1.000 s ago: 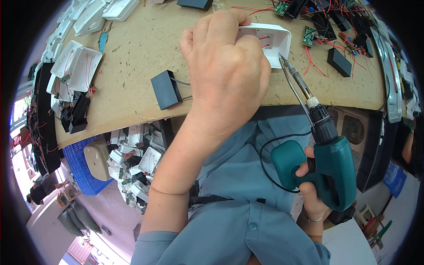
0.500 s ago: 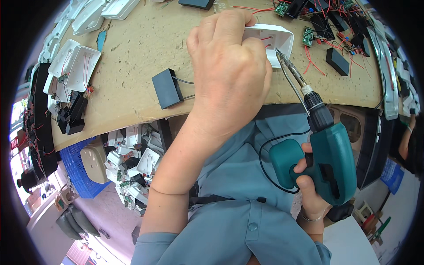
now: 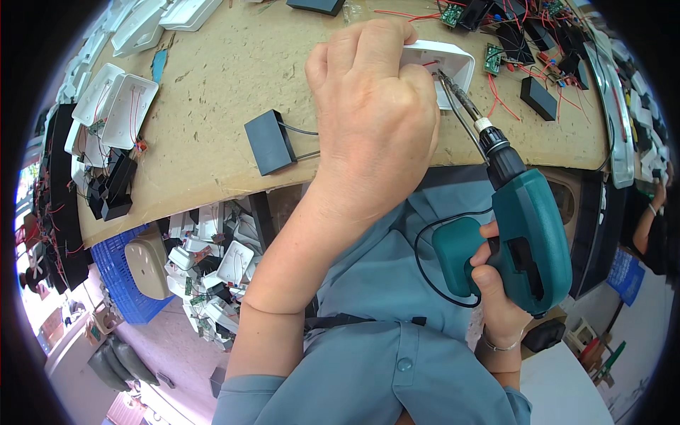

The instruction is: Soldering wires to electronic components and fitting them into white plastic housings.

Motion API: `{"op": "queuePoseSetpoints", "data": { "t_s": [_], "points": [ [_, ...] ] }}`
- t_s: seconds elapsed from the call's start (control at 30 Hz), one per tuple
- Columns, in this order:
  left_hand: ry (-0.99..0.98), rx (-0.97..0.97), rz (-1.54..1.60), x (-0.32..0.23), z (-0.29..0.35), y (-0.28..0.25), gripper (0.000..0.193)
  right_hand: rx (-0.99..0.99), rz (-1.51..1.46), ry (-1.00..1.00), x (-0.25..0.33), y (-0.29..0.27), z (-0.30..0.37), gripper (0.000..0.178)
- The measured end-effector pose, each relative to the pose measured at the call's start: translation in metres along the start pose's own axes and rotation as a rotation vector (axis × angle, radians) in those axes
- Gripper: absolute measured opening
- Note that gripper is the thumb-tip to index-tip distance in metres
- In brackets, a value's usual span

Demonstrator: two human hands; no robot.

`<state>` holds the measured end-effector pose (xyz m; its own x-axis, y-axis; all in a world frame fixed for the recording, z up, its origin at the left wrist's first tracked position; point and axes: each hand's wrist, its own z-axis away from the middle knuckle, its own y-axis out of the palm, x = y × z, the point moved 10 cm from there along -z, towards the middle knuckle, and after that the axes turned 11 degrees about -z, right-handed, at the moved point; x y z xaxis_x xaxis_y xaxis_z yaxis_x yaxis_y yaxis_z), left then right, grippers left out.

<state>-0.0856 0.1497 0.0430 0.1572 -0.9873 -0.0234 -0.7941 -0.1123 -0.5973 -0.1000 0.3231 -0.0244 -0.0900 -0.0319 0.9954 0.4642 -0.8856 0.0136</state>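
My left hand (image 3: 379,117) is closed over the near-left side of a white plastic housing (image 3: 462,67) on the table, its fingertips hidden behind the hand. Red wire shows inside the housing. In my right hand (image 3: 499,297) is a green pistol-grip soldering gun (image 3: 533,234), held by its handle. The gun's metal tip and the thin tube beside it reach into the housing; whether the tip touches anything cannot be made out. Left of my wrist lies a black rectangular box (image 3: 270,143), with dark leads running under my left hand.
White housings with red wires (image 3: 127,110) lie at the table's left. Green circuit boards (image 3: 492,59), black boxes (image 3: 538,99) and tangled wires cover the far right. Below the table edge, a heap of white housings (image 3: 234,262) sits beside a blue crate (image 3: 124,276).
The soldering gun has shifted slightly left and up, its tip moving further into the housing. My left hand and the housing have moved slightly right.
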Motion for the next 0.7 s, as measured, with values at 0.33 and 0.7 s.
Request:
{"op": "queuePoseSetpoints", "data": {
  "t_s": [0.33, 0.7],
  "points": [
    [0.019, -0.006, 0.004, -0.001, 0.0, -0.001, 0.004, -0.059, 0.056, -0.021, 0.006, -0.001, -0.001, 0.03],
    [0.011, -0.01, 0.007, -0.002, 0.0, -0.001, 0.004, -0.084, 0.149, -0.071, 0.015, -0.005, 0.0, 0.033]
  ]
}}
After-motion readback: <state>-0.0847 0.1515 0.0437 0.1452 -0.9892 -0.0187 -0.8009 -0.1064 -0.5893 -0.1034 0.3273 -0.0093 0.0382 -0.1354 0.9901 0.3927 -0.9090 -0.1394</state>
